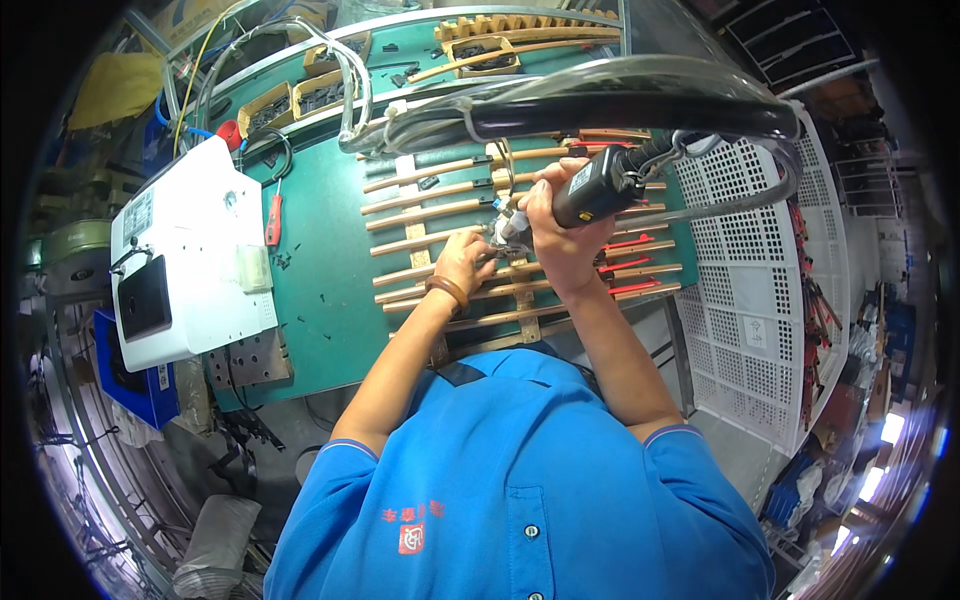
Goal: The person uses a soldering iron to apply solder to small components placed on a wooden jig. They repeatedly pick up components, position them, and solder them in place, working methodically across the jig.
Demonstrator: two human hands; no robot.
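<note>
My right hand (557, 235) is wrapped round a black powered screwdriver (592, 190), which is tilted with its tip end (510, 232) low over a row of wooden rods (420, 205). My left hand (465, 260), with a brown bracelet at the wrist, has its fingers curled at a rod just left of the tool tip; what they grip is hidden. The rods lie crosswise on notched wooden strips (413, 220) on a green tabletop (315, 260); several carry small black fittings, and red parts (630, 262) show at their right ends.
Hoses (660, 100) arch over the work. A white machine (170, 260), a red-handled screwdriver (274, 215) and a blue bin (150, 390) are at the left. Cardboard boxes (266, 104) of black parts line the back. A white perforated crate (745, 300) stands at the right.
</note>
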